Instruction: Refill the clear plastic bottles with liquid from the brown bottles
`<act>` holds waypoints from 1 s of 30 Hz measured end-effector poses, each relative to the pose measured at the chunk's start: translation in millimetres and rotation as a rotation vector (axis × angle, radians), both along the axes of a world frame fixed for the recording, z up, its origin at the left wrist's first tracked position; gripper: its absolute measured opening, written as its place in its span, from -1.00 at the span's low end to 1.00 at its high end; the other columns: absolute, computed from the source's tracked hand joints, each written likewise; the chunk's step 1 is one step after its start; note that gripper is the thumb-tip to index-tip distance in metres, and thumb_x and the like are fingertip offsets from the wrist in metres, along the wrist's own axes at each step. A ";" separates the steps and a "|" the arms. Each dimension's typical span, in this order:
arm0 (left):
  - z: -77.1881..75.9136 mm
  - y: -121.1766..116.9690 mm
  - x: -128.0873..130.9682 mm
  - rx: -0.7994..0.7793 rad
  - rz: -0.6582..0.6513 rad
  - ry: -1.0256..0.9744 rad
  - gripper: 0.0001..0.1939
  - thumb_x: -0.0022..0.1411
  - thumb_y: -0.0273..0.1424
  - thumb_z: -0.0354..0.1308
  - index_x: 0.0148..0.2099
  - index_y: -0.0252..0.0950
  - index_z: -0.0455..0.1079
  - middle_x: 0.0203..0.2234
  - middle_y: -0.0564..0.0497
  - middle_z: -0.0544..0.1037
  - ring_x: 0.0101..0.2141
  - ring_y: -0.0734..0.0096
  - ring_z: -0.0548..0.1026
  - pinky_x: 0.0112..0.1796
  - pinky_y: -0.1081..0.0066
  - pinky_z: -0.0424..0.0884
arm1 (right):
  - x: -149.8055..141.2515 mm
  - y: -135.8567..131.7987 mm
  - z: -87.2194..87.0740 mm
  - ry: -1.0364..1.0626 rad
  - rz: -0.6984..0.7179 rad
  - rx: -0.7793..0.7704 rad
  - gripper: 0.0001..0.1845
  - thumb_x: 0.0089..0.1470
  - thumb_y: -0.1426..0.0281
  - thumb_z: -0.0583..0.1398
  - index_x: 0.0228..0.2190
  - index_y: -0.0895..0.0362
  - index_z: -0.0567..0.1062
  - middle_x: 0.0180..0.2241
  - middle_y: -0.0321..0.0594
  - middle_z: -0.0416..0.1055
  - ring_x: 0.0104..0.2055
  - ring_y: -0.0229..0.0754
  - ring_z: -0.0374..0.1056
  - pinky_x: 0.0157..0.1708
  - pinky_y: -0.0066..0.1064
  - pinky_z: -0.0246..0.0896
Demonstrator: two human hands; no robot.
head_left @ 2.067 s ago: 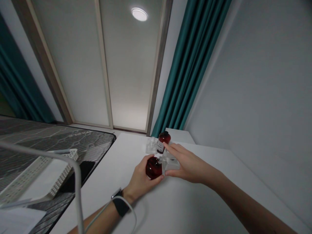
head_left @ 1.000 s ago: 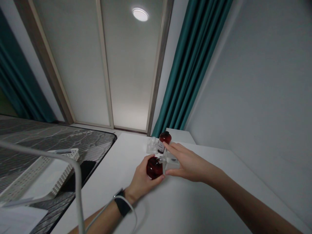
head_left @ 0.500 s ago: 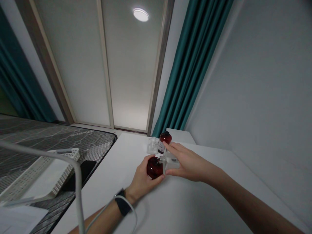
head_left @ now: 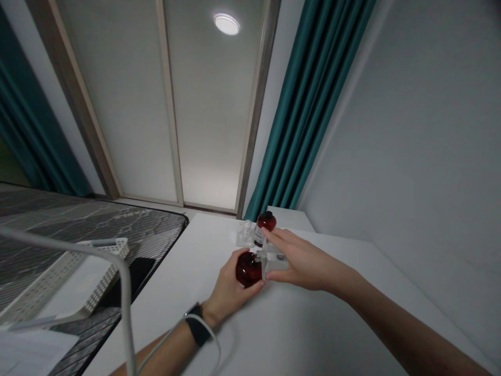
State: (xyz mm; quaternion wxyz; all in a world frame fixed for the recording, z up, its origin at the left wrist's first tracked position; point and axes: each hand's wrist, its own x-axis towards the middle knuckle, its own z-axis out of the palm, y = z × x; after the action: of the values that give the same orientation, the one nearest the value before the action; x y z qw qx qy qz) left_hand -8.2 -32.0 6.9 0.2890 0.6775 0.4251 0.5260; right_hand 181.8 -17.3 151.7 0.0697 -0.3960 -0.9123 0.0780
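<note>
My left hand (head_left: 229,284) is closed round a dark red-brown glass bottle (head_left: 249,269) at the table's middle. Closed on a clear square glass bottle (head_left: 276,261), my right hand (head_left: 303,261) keeps it tipped sideways. The clear bottle's narrow neck points left and meets the top of the brown bottle. Whether liquid passes between them is too small to tell. Just beyond stands a second red-brown bottle (head_left: 265,221) with a black cap and a white label, partly behind my right fingertips. Left of it lies a small clear glass or plastic piece (head_left: 245,233).
Both arms rest over a white table (head_left: 195,250). To the left, a white perforated basket (head_left: 97,287), a black flat object (head_left: 131,277) and white paper (head_left: 35,350) lie on a grey patterned bed (head_left: 148,224). A pale cable (head_left: 126,303) crosses the near left.
Both hands keep their holds and places. Inside the tipped clear bottle the dark patch looks slightly smaller. The whole view has shifted very slightly.
</note>
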 end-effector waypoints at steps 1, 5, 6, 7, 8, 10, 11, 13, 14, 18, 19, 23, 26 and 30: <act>0.2 -0.3 0.1 -0.004 -0.004 -0.004 -0.35 0.02 -0.36 0.34 0.13 -0.27 0.19 -0.08 -0.10 0.51 -0.11 0.16 0.54 -0.04 0.19 0.47 | -0.1 0.1 0.2 -0.001 -0.002 -0.002 0.00 0.02 0.18 0.36 0.35 0.12 0.05 0.25 0.10 0.23 0.28 0.18 0.17 0.22 0.02 0.15; -0.1 -0.4 0.7 -0.014 -0.011 -0.012 -0.36 0.02 -0.35 0.34 0.13 -0.28 0.19 -0.09 -0.11 0.51 -0.12 0.15 0.54 -0.04 0.17 0.47 | -0.5 0.3 0.9 -0.011 -0.002 -0.004 0.01 0.01 0.17 0.36 0.34 0.15 0.06 0.25 0.11 0.22 0.29 0.19 0.15 0.24 0.00 0.13; -0.1 -0.3 0.8 -0.017 -0.009 -0.012 -0.36 0.02 -0.35 0.34 0.13 -0.28 0.19 -0.09 -0.11 0.51 -0.11 0.15 0.54 -0.04 0.17 0.47 | -0.6 0.3 1.1 -0.014 0.001 -0.004 0.00 0.01 0.16 0.36 0.34 0.14 0.06 0.25 0.10 0.23 0.29 0.19 0.15 0.24 0.01 0.14; 0.0 -0.2 0.8 -0.020 -0.008 -0.012 -0.36 0.02 -0.35 0.34 0.13 -0.28 0.19 -0.09 -0.12 0.51 -0.11 0.14 0.54 -0.04 0.16 0.47 | -0.7 0.3 1.3 -0.015 0.002 -0.002 0.00 0.01 0.16 0.36 0.34 0.12 0.06 0.25 0.10 0.24 0.29 0.20 0.16 0.23 0.02 0.15; 0.2 -0.1 0.7 -0.023 -0.009 -0.012 -0.36 0.02 -0.35 0.34 0.13 -0.28 0.19 -0.09 -0.12 0.51 -0.11 0.13 0.54 -0.04 0.16 0.47 | -0.8 0.3 1.4 -0.015 0.003 -0.002 0.00 0.02 0.16 0.35 0.35 0.12 0.05 0.25 0.10 0.24 0.28 0.20 0.16 0.23 0.02 0.15; 1.1 -0.3 0.6 -0.031 -0.012 -0.014 -0.35 0.02 -0.35 0.34 0.12 -0.28 0.19 -0.09 -0.12 0.52 -0.10 0.13 0.53 -0.03 0.16 0.46 | -0.8 0.6 1.5 -0.015 0.002 -0.004 0.00 0.02 0.16 0.35 0.35 0.14 0.05 0.25 0.11 0.23 0.28 0.19 0.17 0.23 0.03 0.15; 1.5 -0.5 0.6 -0.034 -0.014 -0.016 -0.35 0.02 -0.35 0.34 0.12 -0.28 0.19 -0.09 -0.12 0.52 -0.10 0.13 0.53 -0.03 0.15 0.46 | -0.7 0.8 1.4 -0.015 0.000 -0.008 0.00 0.02 0.16 0.35 0.34 0.16 0.05 0.25 0.12 0.23 0.28 0.19 0.16 0.23 0.03 0.15; 2.1 -1.0 0.6 -0.036 -0.015 -0.018 -0.36 0.01 -0.35 0.34 0.12 -0.27 0.19 -0.09 -0.12 0.51 -0.10 0.13 0.53 -0.02 0.14 0.45 | -0.4 1.2 1.1 -0.013 0.001 -0.014 0.00 0.02 0.16 0.35 0.34 0.17 0.05 0.26 0.12 0.22 0.29 0.20 0.15 0.23 0.04 0.15; 2.1 -1.2 0.7 -0.035 -0.016 -0.020 -0.36 0.01 -0.35 0.34 0.12 -0.27 0.19 -0.09 -0.11 0.51 -0.10 0.13 0.53 -0.02 0.14 0.45 | -0.2 1.4 1.0 -0.008 0.002 -0.015 0.00 0.02 0.15 0.34 0.34 0.16 0.05 0.26 0.12 0.22 0.29 0.20 0.15 0.23 0.04 0.15; 1.2 -1.4 0.8 -0.029 -0.016 -0.026 -0.35 0.01 -0.36 0.34 0.12 -0.26 0.19 -0.09 -0.11 0.50 -0.10 0.14 0.52 -0.02 0.12 0.45 | -0.1 1.3 1.2 -0.006 0.000 -0.019 0.01 0.02 0.14 0.34 0.34 0.16 0.05 0.27 0.12 0.21 0.30 0.20 0.13 0.24 0.05 0.14; 0.9 -1.3 0.7 -0.027 -0.016 -0.026 -0.35 0.01 -0.36 0.34 0.13 -0.26 0.19 -0.09 -0.11 0.50 -0.10 0.14 0.52 -0.01 0.12 0.45 | -0.2 1.1 1.4 -0.012 -0.001 -0.021 0.01 0.02 0.14 0.34 0.34 0.18 0.05 0.27 0.13 0.20 0.30 0.20 0.13 0.25 0.04 0.13; 0.6 -1.4 0.5 -0.020 -0.014 -0.020 -0.36 0.02 -0.36 0.33 0.13 -0.26 0.19 -0.08 -0.10 0.49 -0.10 0.15 0.52 -0.02 0.12 0.45 | -0.3 0.7 1.8 -0.018 0.001 -0.023 0.01 0.03 0.14 0.34 0.35 0.19 0.05 0.27 0.13 0.20 0.30 0.20 0.13 0.24 0.04 0.13; 0.9 -1.5 1.0 -0.020 -0.006 -0.026 -0.36 0.01 -0.36 0.34 0.12 -0.26 0.19 -0.09 -0.10 0.50 -0.10 0.15 0.52 -0.02 0.12 0.45 | -0.2 1.1 2.0 0.001 0.013 -0.016 0.00 0.02 0.14 0.34 0.35 0.12 0.05 0.27 0.11 0.21 0.30 0.22 0.14 0.22 0.07 0.15; 1.1 -1.5 1.7 -0.022 -0.012 -0.033 -0.36 0.01 -0.37 0.33 0.12 -0.26 0.19 -0.09 -0.10 0.50 -0.10 0.15 0.52 -0.01 0.12 0.45 | -1.4 0.3 4.5 0.001 0.012 -0.020 0.00 0.01 0.15 0.35 0.34 0.13 0.06 0.27 0.10 0.21 0.30 0.22 0.14 0.23 0.06 0.15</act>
State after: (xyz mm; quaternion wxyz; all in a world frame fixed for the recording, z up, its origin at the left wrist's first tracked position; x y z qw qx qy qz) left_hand -6.5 -33.5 7.9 0.3065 0.6679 0.4220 0.5309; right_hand 180.4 -16.9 156.1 0.0658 -0.3910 -0.9138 0.0880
